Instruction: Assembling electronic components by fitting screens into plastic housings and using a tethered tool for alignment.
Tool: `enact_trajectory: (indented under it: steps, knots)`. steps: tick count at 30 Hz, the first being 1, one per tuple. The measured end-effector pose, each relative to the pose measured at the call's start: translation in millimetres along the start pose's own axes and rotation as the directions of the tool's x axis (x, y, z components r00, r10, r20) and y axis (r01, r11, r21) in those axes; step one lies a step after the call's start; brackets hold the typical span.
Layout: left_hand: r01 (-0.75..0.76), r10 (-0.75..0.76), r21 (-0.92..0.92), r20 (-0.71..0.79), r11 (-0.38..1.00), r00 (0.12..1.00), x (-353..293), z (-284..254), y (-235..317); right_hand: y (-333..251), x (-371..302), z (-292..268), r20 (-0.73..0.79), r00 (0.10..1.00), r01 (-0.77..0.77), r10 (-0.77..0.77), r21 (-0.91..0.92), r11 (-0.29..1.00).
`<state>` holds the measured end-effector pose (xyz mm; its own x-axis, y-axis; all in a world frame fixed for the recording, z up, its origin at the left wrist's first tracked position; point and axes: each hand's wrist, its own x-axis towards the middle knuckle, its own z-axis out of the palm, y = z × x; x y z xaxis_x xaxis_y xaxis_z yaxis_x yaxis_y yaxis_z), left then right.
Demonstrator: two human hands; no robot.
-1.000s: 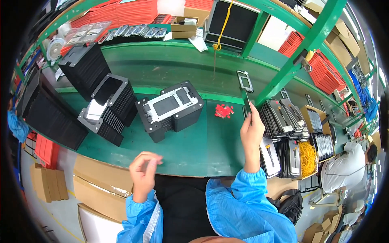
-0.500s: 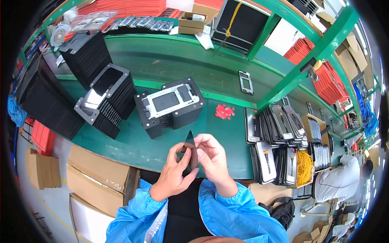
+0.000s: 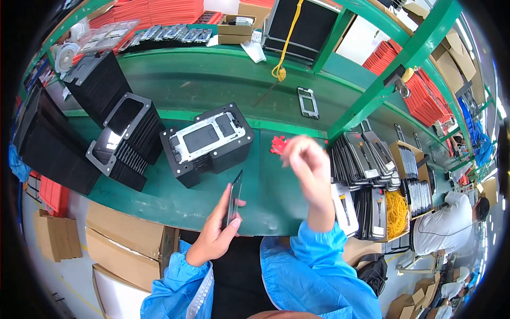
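My left hand [image 3: 214, 234] grips a thin dark phone-screen panel [image 3: 234, 199] by its edges, tilted almost edge-on above the front of the bench. To the right, my right hand [image 3: 312, 170] is raised beside a small pile of red tabs [image 3: 277, 144], partly covering it. Its fingers are bent together and slightly blurred; whatever is between them, if anything, cannot be made out. Beyond the panel stands a black block-shaped fixture [image 3: 244, 146] with a white-edged phone frame [image 3: 183, 147] on top.
Stacked black fixtures [image 3: 127, 133] stand on the left. Stacks of phone screens [image 3: 358, 159] and a box of yellow bands [image 3: 396, 210] are on the right. A loose frame [image 3: 307, 102] lies behind, near a green post [image 3: 372, 101]. A yellow cord [image 3: 287, 42] hangs at the back.
My right hand has let go of the panel and moved right and away from me to the red tabs. The panel stays in my left hand, and the view has shifted slightly.
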<state>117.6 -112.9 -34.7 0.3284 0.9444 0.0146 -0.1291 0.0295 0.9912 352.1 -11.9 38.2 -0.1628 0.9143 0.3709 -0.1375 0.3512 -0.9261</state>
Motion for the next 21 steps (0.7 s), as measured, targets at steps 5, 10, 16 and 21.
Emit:
enact_trajectory:
  steps: [5,10,16,21]
  knots:
    - [-0.055,0.049,-0.151,-0.041,0.987,0.998,0,-2,1,82,29,-56,-0.104,0.994,-0.093,0.016,-0.801,0.591]
    - [-0.084,0.066,-0.285,-0.074,0.955,0.995,-2,-13,-1,82,26,-34,-0.087,0.996,-0.061,0.031,-0.369,0.927]
    - [-0.081,0.087,-0.462,-0.009,0.883,0.996,15,-31,28,28,25,22,0.713,0.675,-0.355,0.191,0.087,0.931]
    - [-0.215,0.17,-0.375,-0.149,0.902,0.974,18,-51,56,-19,71,49,0.919,0.267,-0.496,0.289,-0.125,0.859]
